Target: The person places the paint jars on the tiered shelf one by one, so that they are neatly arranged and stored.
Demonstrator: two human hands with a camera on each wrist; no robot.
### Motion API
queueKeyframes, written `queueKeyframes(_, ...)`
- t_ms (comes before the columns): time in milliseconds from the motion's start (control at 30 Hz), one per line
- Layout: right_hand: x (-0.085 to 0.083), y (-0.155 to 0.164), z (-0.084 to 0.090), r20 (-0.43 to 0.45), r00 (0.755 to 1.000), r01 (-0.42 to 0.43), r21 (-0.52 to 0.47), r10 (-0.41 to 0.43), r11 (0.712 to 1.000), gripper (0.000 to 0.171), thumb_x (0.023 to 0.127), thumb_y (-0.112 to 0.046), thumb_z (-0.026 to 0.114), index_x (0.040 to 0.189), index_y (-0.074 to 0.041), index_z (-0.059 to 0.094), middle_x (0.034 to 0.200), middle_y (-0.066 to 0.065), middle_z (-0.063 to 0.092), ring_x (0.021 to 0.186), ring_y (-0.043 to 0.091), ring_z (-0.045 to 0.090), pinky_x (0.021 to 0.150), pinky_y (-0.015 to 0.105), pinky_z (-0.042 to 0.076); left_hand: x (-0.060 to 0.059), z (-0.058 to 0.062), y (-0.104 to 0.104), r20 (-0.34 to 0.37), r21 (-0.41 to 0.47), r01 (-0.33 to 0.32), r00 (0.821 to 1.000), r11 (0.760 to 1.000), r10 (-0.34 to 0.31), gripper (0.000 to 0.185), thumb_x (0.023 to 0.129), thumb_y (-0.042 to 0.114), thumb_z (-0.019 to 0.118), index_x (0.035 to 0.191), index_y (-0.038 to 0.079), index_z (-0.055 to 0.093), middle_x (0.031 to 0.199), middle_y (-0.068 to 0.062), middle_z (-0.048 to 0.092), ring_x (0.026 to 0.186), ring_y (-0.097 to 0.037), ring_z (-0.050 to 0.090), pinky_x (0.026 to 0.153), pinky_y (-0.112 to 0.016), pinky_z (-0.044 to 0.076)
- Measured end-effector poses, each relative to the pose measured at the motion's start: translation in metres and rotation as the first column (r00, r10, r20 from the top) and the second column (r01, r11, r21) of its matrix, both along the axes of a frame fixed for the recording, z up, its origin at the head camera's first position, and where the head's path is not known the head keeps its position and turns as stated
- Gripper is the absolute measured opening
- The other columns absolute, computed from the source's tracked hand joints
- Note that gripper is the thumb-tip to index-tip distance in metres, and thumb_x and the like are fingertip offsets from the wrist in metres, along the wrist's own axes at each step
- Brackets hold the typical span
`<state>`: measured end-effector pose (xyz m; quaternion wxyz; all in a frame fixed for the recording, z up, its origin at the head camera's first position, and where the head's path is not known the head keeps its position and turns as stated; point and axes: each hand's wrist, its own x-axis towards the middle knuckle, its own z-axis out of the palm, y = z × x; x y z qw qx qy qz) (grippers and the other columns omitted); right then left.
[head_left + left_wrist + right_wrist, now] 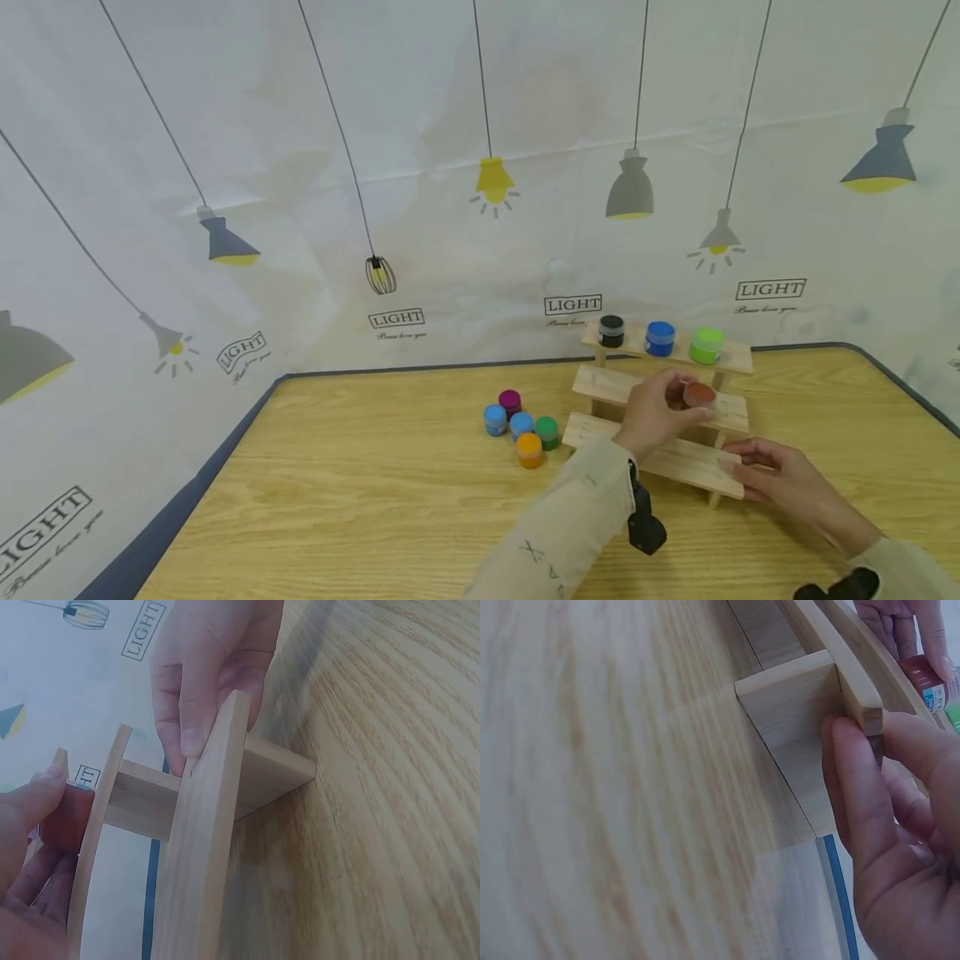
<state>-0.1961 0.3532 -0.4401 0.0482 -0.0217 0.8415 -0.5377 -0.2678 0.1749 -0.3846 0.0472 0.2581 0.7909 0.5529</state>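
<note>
My left hand (pixel 660 410) pinches a small jar of reddish-brown paint (pixel 699 395) at the right part of the middle step of a wooden three-step rack (pixel 690 463). In the left wrist view the jar (pixel 69 817) sits right at the step's board, thumb on one side and fingers beneath. My right hand (pixel 787 483) grips the right end of the lowest step, thumb above and fingers under it, as the right wrist view shows at the board's end (pixel 859 690). On the top step stand a black jar (pixel 611 331), a blue jar (pixel 660 338) and a light green jar (pixel 707 345).
Left of the rack, several jars cluster on the wooden table (pixel 360 483): purple (pixel 510 404), light blue (pixel 495 420), another light blue (pixel 521 427), green (pixel 547 433) and orange (pixel 528 451). A white backdrop (pixel 435 217) printed with lamps rises behind the table.
</note>
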Motion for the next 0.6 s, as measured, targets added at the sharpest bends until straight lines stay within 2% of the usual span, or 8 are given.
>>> queueKeyframes(267,0.0007,-0.0013,0.0006,-0.013,1.000,0.006,0.001,-0.006,1.000,0.044,0.094,-0.019,0.049,0.118,0.017,0.043,0.096,0.008,0.056,0.079,0.003,0.056,0.065,0.027,0.051,0.0033,-0.0013,0.0021,0.008,0.040,-0.031,0.999,0.999,0.031,0.033,0.074,0.016,0.074,0.105,0.015,0.061,0.081,0.012,0.057,0.067,0.002,0.051,0.058,-0.015,0.044)
queueKeyframes(433,0.0010,-0.0023,0.0020,-0.021,1.000,0.006,0.014,-0.006,1.000,0.046,0.093,-0.019,0.051,0.117,0.019,0.043,0.097,0.009,0.056,0.078,0.002,0.055,0.064,0.027,0.051,0.0055,-0.0019,0.0027,-0.011,0.042,-0.045,0.999,0.998,0.046,0.032,0.075,0.017,0.074,0.104,0.016,0.061,0.083,0.012,0.058,0.067,0.002,0.050,0.058,-0.014,0.043)
queueKeyframes(600,0.0005,-0.0020,0.0006,-0.013,1.000,0.005,0.009,-0.005,1.000,0.046,0.093,-0.020,0.051,0.117,0.019,0.043,0.098,0.009,0.056,0.078,0.002,0.055,0.065,0.027,0.052,0.0040,-0.0033,0.0014,-0.036,0.029,-0.028,0.999,0.999,0.029,0.035,0.075,0.018,0.073,0.108,0.016,0.060,0.087,0.011,0.059,0.070,0.002,0.051,0.060,-0.014,0.043)
